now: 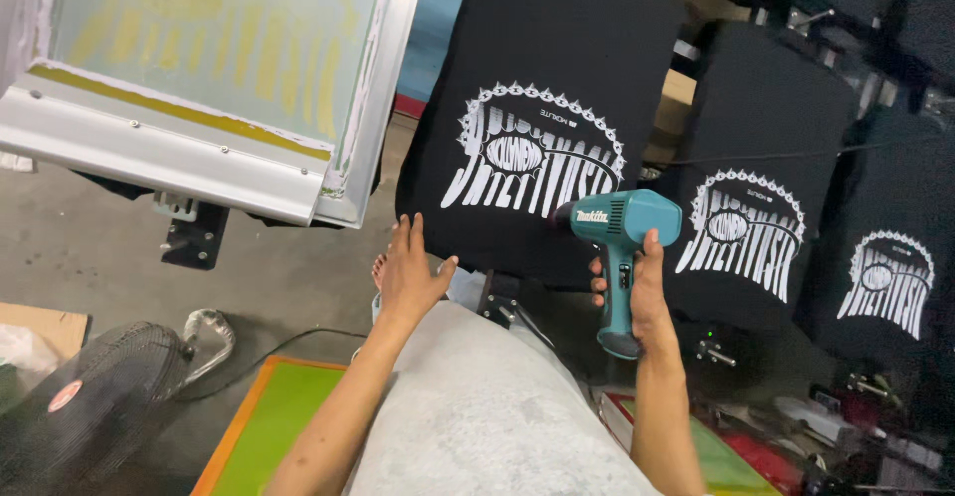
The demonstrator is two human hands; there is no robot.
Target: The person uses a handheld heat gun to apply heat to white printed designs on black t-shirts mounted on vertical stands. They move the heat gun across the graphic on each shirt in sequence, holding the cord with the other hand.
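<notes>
My right hand point(645, 295) grips the handle of a teal heat gun point(619, 237), whose nozzle points left at the white print on a black shirt point(542, 108) stretched over a printing board. My left hand point(410, 269) is empty, fingers apart, held flat just below and left of that shirt's lower edge. Two more black shirts with the same white print, one point(756, 178) beside the first and one point(890, 247) further right, lie on neighbouring boards.
A raised aluminium screen frame point(199, 88) with yellowish mesh hangs at the upper left. A black fan point(95, 406) stands on the concrete floor at the lower left, beside a green screen with an orange frame point(264, 421). Metal brackets point(711, 352) stick out under the boards.
</notes>
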